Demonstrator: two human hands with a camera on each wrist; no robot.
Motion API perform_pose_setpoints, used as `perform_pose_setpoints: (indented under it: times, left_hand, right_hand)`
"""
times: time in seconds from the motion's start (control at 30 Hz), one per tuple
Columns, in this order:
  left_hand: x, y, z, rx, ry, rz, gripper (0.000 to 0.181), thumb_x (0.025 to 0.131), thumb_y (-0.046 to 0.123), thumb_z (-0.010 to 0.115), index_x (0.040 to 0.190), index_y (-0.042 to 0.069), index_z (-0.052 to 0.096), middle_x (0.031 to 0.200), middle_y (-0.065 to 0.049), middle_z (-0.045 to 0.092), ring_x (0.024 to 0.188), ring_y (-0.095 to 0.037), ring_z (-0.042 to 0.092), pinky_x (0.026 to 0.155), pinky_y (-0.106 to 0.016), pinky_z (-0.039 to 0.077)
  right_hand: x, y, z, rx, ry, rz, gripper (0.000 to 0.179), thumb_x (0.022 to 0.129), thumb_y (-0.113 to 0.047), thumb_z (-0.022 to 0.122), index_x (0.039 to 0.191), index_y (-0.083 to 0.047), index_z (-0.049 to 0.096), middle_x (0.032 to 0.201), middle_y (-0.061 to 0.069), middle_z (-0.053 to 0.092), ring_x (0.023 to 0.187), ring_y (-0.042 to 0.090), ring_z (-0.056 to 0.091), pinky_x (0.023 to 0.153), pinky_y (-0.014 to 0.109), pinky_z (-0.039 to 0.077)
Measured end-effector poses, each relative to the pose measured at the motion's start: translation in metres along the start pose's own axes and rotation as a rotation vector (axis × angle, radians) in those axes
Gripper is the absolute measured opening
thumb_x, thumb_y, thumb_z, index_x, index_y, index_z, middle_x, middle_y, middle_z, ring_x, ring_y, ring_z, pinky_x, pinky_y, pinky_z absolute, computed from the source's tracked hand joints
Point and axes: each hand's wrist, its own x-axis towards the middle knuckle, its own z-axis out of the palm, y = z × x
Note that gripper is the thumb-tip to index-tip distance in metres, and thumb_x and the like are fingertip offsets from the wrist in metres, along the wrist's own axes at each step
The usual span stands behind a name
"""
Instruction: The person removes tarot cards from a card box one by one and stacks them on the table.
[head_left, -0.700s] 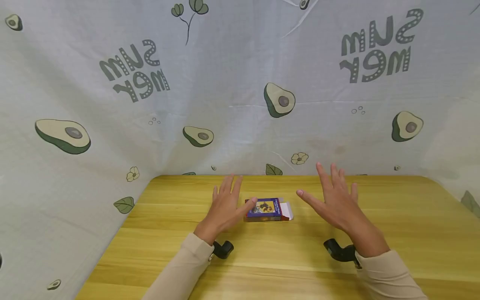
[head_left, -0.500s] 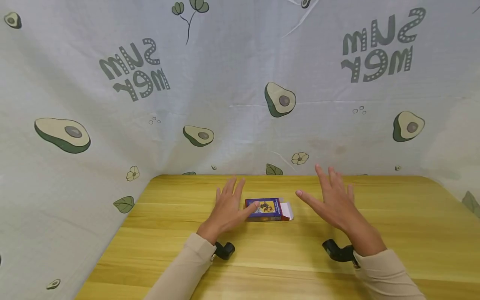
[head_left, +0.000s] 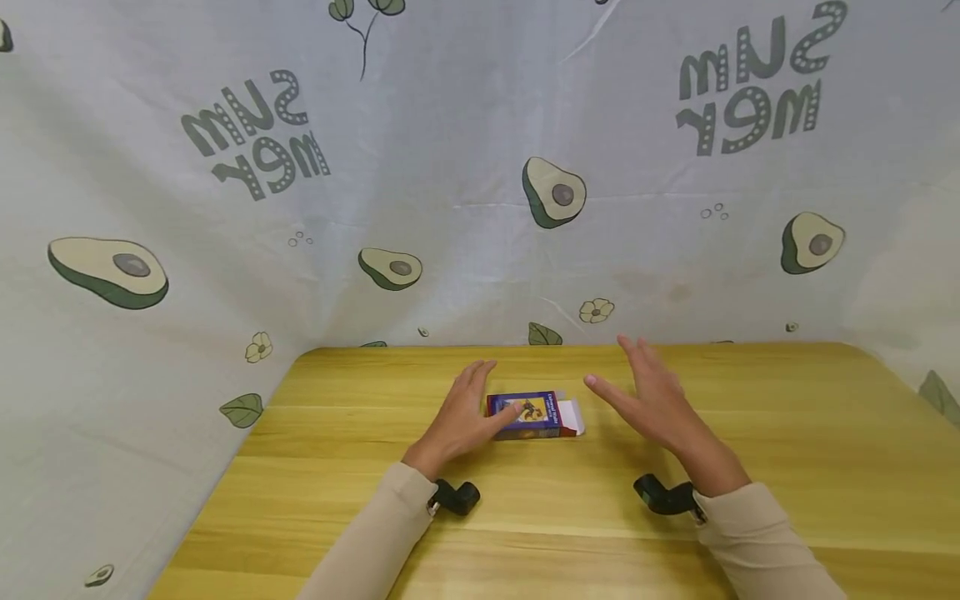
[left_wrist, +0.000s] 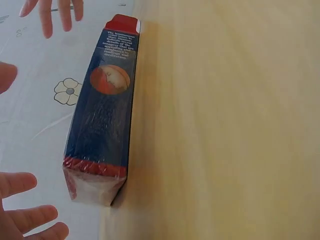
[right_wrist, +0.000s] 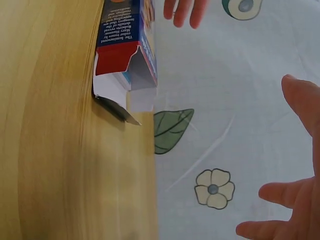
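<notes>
Card box [head_left: 538,408] lying flat on the tabletop [head_left: 570,508], picture face up, between the two hands; its opened end, with a white flap [head_left: 572,417] folded out, points toward the right hand [head_left: 663,408]. We see both hands wide and holding nothing: the left hand [head_left: 459,422] hovers just beside the box, its thumb passing in front of the printed face in the head view, and the right hand stands farther off, thumb and fingers spread. No contact shows in either wrist view. We judge the box to be light, of thin card, stiff along its folded edges yet easily crushed at the opened end, where the flap would bend. The clear film [left_wrist: 95,186] at the other end looks slippery; a gentle hold across the long narrow sides, away from the flap, seems safest. We cannot see the underside, and only a sliver of the inside shows, so how full it is we cannot tell. Some small print is unreadable, and the wrist views cut off much of each hand.
</notes>
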Motion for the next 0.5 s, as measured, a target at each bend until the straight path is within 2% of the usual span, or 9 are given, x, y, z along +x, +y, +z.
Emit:
perform_pose_setpoints:
  times: [0.2, 0.5]
  left_hand:
    - [0.003, -0.003, 0.008, -0.073, -0.033, 0.041, 0.089, 0.082, 0.055, 0.065, 0.151, 0.014, 0.028, 0.156, -0.01, 0.025, 0.139, -0.027, 0.028, 0.108, -0.053, 0.029]
    - [0.008, -0.003, 0.018, -0.073, -0.088, 0.114, 0.094, 0.078, 0.05, 0.074, 0.151, 0.012, 0.028, 0.155, -0.013, 0.026, 0.139, -0.029, 0.027, 0.108, -0.051, 0.031]
  right_hand:
    - [0.003, 0.002, 0.004, 0.086, -0.05, 0.032, 0.092, 0.092, -0.058, 0.051, 0.153, -0.002, 0.012, 0.155, 0.028, 0.015, 0.138, 0.051, 0.018, 0.103, 0.07, 0.019]
    - [0.007, 0.011, 0.011, 0.16, -0.13, 0.105, 0.088, 0.093, -0.06, 0.047, 0.153, -0.005, 0.014, 0.156, 0.025, 0.016, 0.138, 0.051, 0.019, 0.102, 0.07, 0.02]
